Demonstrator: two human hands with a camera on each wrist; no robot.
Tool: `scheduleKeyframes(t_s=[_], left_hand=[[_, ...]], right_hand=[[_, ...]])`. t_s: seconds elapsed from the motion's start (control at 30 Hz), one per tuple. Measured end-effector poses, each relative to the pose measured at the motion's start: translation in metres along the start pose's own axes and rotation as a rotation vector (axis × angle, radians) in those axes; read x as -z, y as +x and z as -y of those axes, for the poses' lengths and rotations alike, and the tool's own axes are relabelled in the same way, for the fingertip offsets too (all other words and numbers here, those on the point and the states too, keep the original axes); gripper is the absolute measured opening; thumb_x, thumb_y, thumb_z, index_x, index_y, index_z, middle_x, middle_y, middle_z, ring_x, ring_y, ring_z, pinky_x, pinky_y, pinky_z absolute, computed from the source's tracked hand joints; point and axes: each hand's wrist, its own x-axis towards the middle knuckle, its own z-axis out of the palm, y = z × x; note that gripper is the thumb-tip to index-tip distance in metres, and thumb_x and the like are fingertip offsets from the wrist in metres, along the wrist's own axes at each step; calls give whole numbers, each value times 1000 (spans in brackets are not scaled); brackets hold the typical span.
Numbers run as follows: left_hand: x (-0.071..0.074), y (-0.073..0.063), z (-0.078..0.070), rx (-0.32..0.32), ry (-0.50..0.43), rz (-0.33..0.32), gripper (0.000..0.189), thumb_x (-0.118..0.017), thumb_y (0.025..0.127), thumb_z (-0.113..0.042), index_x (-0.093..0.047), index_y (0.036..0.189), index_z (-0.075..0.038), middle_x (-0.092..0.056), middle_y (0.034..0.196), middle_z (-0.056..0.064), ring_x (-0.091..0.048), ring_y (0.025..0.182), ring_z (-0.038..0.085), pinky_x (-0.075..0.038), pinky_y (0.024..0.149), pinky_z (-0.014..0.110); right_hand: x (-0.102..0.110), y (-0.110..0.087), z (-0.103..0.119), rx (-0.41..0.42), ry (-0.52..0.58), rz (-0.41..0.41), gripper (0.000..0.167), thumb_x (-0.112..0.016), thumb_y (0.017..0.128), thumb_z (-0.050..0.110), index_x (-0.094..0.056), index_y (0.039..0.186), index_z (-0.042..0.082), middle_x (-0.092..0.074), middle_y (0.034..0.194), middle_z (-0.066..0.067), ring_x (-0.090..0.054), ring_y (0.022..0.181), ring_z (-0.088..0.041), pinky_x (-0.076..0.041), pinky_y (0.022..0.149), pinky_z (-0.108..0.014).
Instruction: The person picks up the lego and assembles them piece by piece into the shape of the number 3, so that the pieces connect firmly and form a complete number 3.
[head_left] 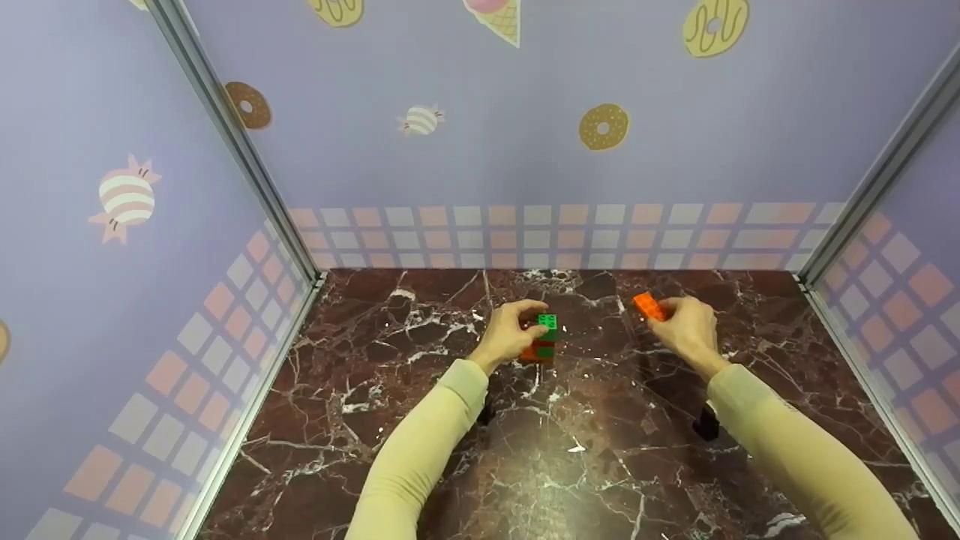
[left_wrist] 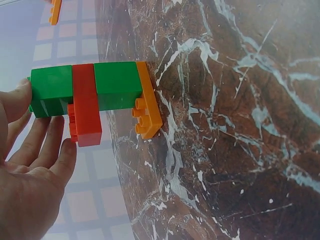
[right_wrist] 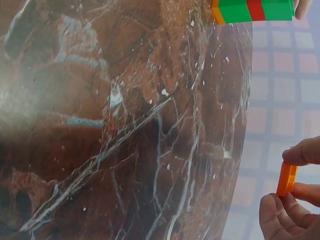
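A tower of toy building bricks stands on the marble tabletop (head_left: 585, 420). It has a thin orange base brick (left_wrist: 153, 112), then a green brick (left_wrist: 117, 82), a red brick (left_wrist: 88, 115) jutting out to one side, and another green brick (head_left: 547, 322) on top. My left hand (head_left: 508, 330) holds the tower at its upper green brick, thumb on one side and fingers curled around behind. Off to the right, my right hand (head_left: 688, 328) pinches a thin orange brick (head_left: 646, 306) between thumb and fingers, raised above the table.
A patterned back wall (head_left: 525, 172) rises at the table's far edge, with a left side wall (head_left: 150, 300) and a right side wall (head_left: 907, 277) enclosing it. Under the right sleeve hangs a small black object (head_left: 706, 424).
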Motion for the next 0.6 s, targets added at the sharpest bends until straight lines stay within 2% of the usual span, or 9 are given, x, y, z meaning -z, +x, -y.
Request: scheduleKeyframes(t_s=[0.23, 0.43, 0.6], left_hand=[[2, -2, -4, 9, 6, 2, 40, -80, 102, -8, -77, 142, -10, -80, 140, 15, -80, 122, 30, -64, 110, 45], [3, -2, -5, 4, 16, -1, 37, -76, 105, -6, -77, 142, -10, -80, 140, 19, -80, 122, 31, -64, 110, 46], [2, 0, -6, -6, 37, -14, 36, -76, 105, -7, -78, 140, -9, -81, 139, 16, -80, 122, 30, -64, 111, 45]], right_hand=[[-1, 0, 9, 39, -3, -2, 41, -78, 91, 19, -83, 127, -1, -84, 121, -26, -76, 112, -49, -58, 103, -64], [-5, 0, 18, 54, -22, 11, 41, -78, 90, 22, -84, 126, 2, -84, 119, -25, -76, 107, -47, -60, 99, -63], [-9, -1, 26, 88, -32, 14, 39, -79, 89, 22, -85, 124, 4, -85, 114, -22, -77, 102, -44, -60, 95, -62]])
